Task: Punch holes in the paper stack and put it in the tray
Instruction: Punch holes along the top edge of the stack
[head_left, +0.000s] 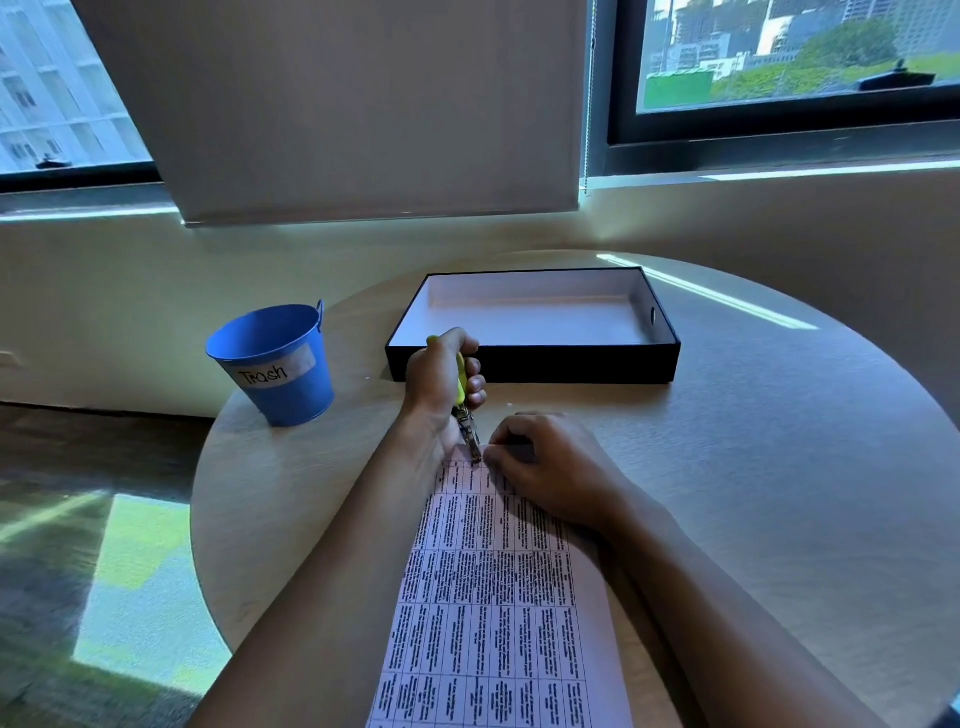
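A paper stack (493, 613) printed with a table of text lies on the round table in front of me. My left hand (439, 384) grips a hole punch (464, 410) with yellow handles; its metal jaws sit on the far edge of the stack. My right hand (545, 467) rests on the top right part of the stack, fingers curled at the far edge beside the jaws. A black tray (535, 364) with a white inside stands just beyond the hands and holds nothing.
A blue bucket (275, 364) labelled "Trash" stands at the table's far left edge. The wooden round table (753, 467) ends close to a wall under windows. Carpeted floor lies to the left.
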